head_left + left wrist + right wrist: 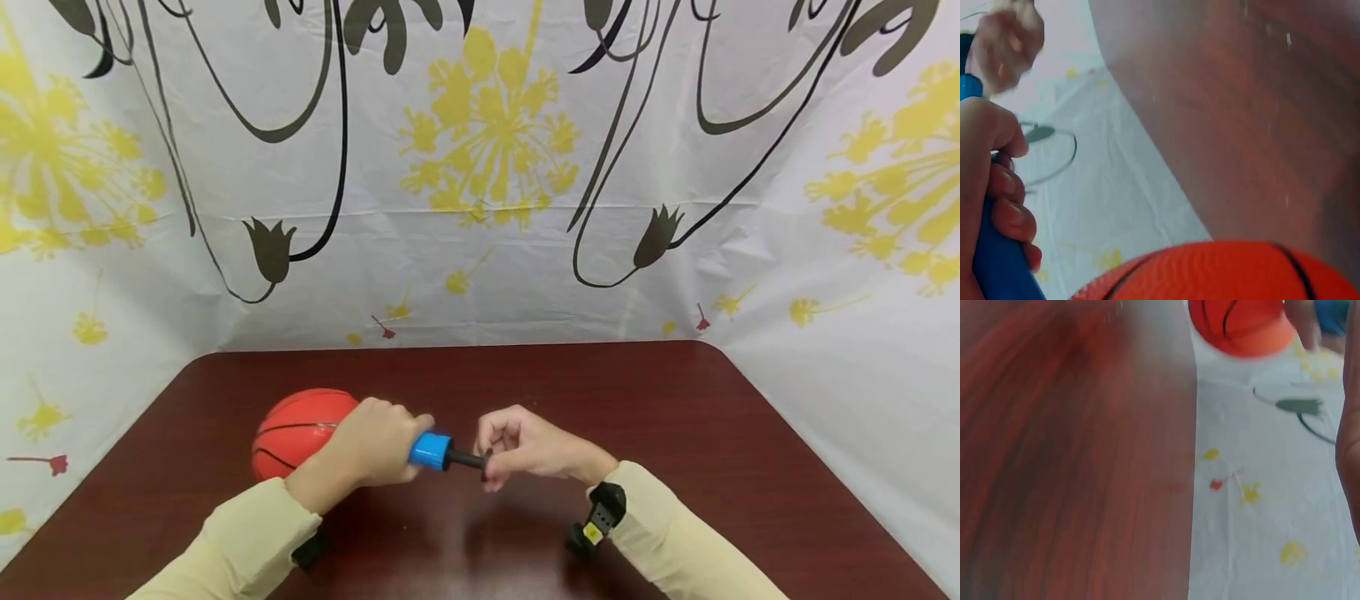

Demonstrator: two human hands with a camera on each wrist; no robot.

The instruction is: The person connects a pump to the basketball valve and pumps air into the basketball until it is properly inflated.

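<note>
My left hand (381, 446) grips a blue hand pump (431, 451), its fingers curled round the barrel. In the left wrist view the blue barrel (1000, 262) runs down below the curled fingers. A black rod (465, 458) sticks out of the pump's right end. My right hand (536, 446) pinches the tip of that rod between thumb and fingers; the same hand (1007, 47) is blurred in the left wrist view. An orange-red basketball (300, 429) with black lines lies behind the left hand, which partly hides it. What the pump's other end meets is hidden.
The dark red-brown table (637, 400) has rounded far corners. A white curtain (480, 283) with yellow and grey flower prints hangs round its back and sides. A black wrist strap (606, 504) sits on the right sleeve, another by the left wrist.
</note>
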